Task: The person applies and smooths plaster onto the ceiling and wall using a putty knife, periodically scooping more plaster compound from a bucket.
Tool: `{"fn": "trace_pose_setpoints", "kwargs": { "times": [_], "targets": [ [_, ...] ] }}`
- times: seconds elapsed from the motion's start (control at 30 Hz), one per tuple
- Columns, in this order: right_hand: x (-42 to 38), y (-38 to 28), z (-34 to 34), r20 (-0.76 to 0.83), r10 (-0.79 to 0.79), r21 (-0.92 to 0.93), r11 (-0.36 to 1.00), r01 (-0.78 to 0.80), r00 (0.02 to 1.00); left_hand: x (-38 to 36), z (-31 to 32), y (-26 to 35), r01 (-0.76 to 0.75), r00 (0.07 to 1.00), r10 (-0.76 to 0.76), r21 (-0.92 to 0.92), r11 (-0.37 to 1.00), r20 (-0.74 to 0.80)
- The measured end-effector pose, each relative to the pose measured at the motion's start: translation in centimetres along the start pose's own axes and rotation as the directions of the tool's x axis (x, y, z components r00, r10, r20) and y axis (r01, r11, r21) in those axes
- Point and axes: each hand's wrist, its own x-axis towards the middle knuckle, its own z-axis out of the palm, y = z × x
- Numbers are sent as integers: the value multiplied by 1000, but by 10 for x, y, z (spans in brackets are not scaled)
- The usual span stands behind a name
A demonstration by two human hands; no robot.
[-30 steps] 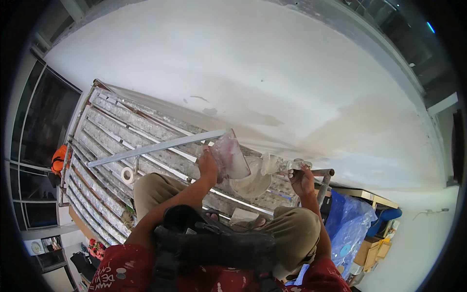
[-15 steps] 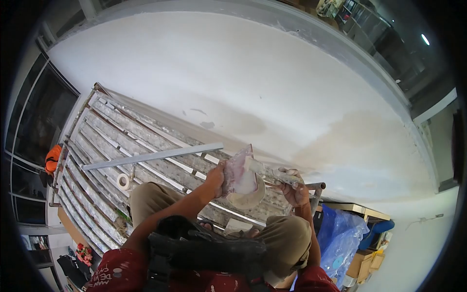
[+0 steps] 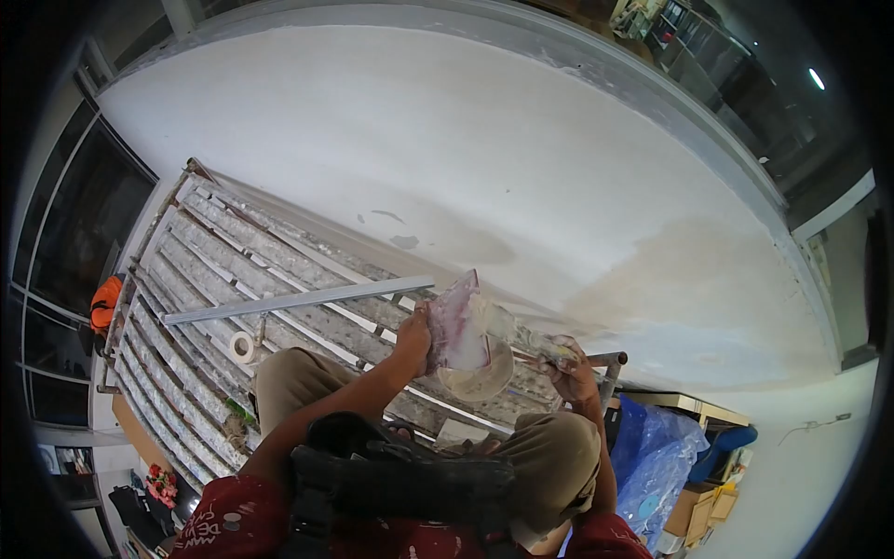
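My left hand (image 3: 416, 337) grips a flat, pink-and-white stained plate (image 3: 452, 321), smeared with pale filler and held tilted in front of my knees. From the right, my right hand (image 3: 572, 374) is closed on the handle end of a filler-coated putty knife (image 3: 510, 328). Its blade end meets or overlaps the right edge of the plate; exact contact is hard to make out. Just below both tools sits a round, pale tub (image 3: 484, 380), partly covered by the plate.
I sit on a slatted, splattered scaffold platform (image 3: 200, 377). A long metal straightedge (image 3: 298, 300) and a tape roll (image 3: 242, 347) lie left. The patched white wall (image 3: 391, 121) rises ahead. Blue plastic sheeting (image 3: 666, 447) and boxes stand below right, past the scaffold pipe (image 3: 610, 360).
The view has shifted slightly. My right hand and the putty knife have turned a little, with the handle lower relative to the plate. Both hands keep their hold.
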Motion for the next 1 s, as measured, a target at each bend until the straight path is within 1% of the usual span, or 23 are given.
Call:
{"fn": "trace_pose_setpoints", "kwargs": {
  "times": [0.03, 0.1, 0.13, 0.17, 0.23, 0.27, 0.3, 0.33, 0.43, 0.53, 0.63, 0.73, 0.83, 0.93, 1.0],
  "targets": [
    [-1, 0, 1, -34, -24, -51, 998, 22, 999, -2, 0, 1, -14, 1000, 15, 43, 999, -26],
    [-2, -3, -1, -98, -75, -153, 986, 59, 992, -3, -2, 4, -27, 999, 29, 48, 998, -42],
    [-2, -3, -19, -88, -152, -511, 855, 86, 984, -2, -4, 6, -35, 998, 37, 52, 998, -50],
    [1, -1, -52, -49, -221, -795, 599, 97, 974, 0, -6, 6, -80, 996, 82, 57, 995, -25],
    [8, -4, -44, -137, -287, -763, 641, 84, 948, 7, -10, 5, -170, 985, 169, 63, 983, 28],
    [9, -3, -39, -281, -233, -416, 904, 100, 931, 9, -11, 2, -208, 978, 206, 100, 973, 27],
    [10, -8, -16, -393, -124, 7, 991, 137, 911, 10, -10, 0, -241, 971, 239, 138, 961, 31],
    [16, -12, 5, -420, -96, 28, 993, 119, 902, 10, -8, -4, -271, 963, 268, 176, 946, 38],
    [29, -10, 28, -527, 128, 117, 990, -77, 840, 2, 1, -6, -211, 977, 214, 253, 944, 18],
    [40, 12, 28, -490, 299, 213, 952, -220, 819, 7, -9, -13, -272, 962, 244, 384, 882, 120],
    [39, 20, 27, -454, 306, 235, 947, -220, 837, 8, -7, -17, -286, 958, 269, 254, 924, 102],
    [40, 24, 22, -507, 251, 169, 967, -191, 825, 7, -7, -17, -350, 936, 329, 236, 906, 127],
    [38, 30, 5, -499, 300, 208, 952, -224, 813, 7, -8, -9, -250, 967, 254, 209, 946, 7],
    [23, 58, -25, -615, 219, 3, 961, -276, 757, 14, -10, -5, -402, 914, 405, 123, 907, 7],
    [16, 110, -67, -642, 113, -286, 883, -373, 759, 29, -25, -10, -419, 905, 425, 227, 879, 23]
  ]
}}
